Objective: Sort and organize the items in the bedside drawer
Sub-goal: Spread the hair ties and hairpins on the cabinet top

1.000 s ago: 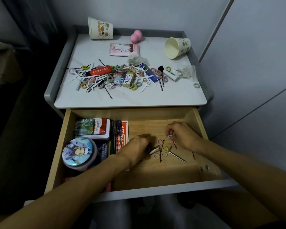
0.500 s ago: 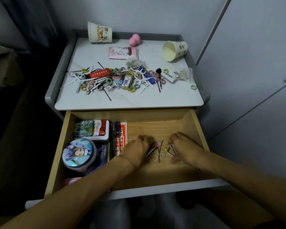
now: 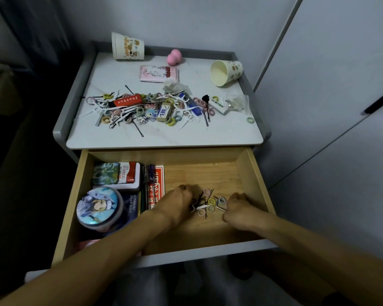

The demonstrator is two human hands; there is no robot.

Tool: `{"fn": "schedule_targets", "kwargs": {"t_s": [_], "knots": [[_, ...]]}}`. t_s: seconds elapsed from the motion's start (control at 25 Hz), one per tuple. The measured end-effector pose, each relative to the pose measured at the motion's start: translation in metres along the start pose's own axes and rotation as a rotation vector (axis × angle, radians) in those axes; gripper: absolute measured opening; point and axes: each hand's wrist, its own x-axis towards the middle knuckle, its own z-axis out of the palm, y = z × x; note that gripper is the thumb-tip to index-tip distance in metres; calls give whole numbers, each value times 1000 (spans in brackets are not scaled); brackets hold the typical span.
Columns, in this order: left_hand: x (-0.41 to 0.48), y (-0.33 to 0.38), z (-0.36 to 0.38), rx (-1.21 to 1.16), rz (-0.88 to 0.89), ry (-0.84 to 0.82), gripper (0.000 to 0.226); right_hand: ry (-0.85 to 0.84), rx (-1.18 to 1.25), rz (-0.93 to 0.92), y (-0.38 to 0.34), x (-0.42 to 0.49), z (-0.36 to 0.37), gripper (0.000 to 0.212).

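Note:
The wooden bedside drawer [image 3: 259, 186] stands pulled open below me. On its floor, right of the middle, lies a small heap of hair ties and black bobby pins [image 3: 210, 203]. My left hand [image 3: 177, 204] touches the heap's left side, fingers curled down over several pins. Just right of the heap, my right hand [image 3: 239, 209] is curled into a fist, its fingertips against a small metal clip [image 3: 221, 207]. What lies under either palm is hidden. A larger tangle of hair ties, pins and small packets [image 3: 150, 109] covers the nightstand top.
The drawer's left side holds a round picture tin [image 3: 98, 208], a flat tin box [image 3: 117, 175] and a red card pack [image 3: 156, 186]. On top lie two tipped paper cups [image 3: 127, 46] [image 3: 226, 72], a pink sponge [image 3: 174, 56], a tissue pack [image 3: 159, 73] and a lone green tie [image 3: 250, 120]. A cabinet wall stands at right.
My right hand has come down and toward me to the heap's right side and closed into a fist. The loose ties and pins now lie bunched closer together between my hands.

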Motion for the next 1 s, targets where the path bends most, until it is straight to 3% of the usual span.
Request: {"fn": "schedule_targets", "kwargs": {"t_s": [0.24,0.4,0.56,0.8,1.0], "knots": [[1,-4,1,-48,-25,-10,47,94,227,-96,7,2,3,50],[4,-3,0,-31,-49,-22,51,244,205,-110,13,7,-5,60],[-1,5,0,-22,-54,-31,67,204,86,-120,10,12,-9,66],[3,27,6,96,-69,-6,83,259,64,-370,3,20,-9,40],[13,29,14,194,-67,41,64,263,206,-394,7,27,-6,36]]}}
